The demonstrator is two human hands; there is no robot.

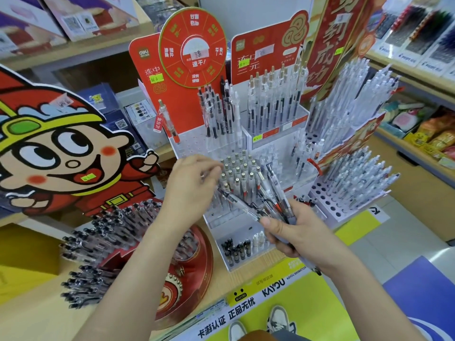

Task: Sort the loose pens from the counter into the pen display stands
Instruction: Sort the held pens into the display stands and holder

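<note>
My right hand point(293, 232) grips a bundle of clear loose pens point(266, 195) that fan up and to the left from its fist. My left hand point(194, 178) hovers over the front clear pen stand point(246, 232), its fingers bent at the gold-capped pens point(236, 173) standing in it. Whether those fingers pinch a pen is hidden. Behind stands a red-backed stand point(187, 141) with black and clear pens, and another red-backed stand point(275, 134) with clear pens to its right.
White tiered stands point(344, 207) full of clear pens fill the right side. A round red display point(197, 267) with black pens lies at the lower left, under a cartoon cardboard figure point(61, 148). Shelves of goods run along both sides. The counter's front edge point(246, 308) carries a yellow strip.
</note>
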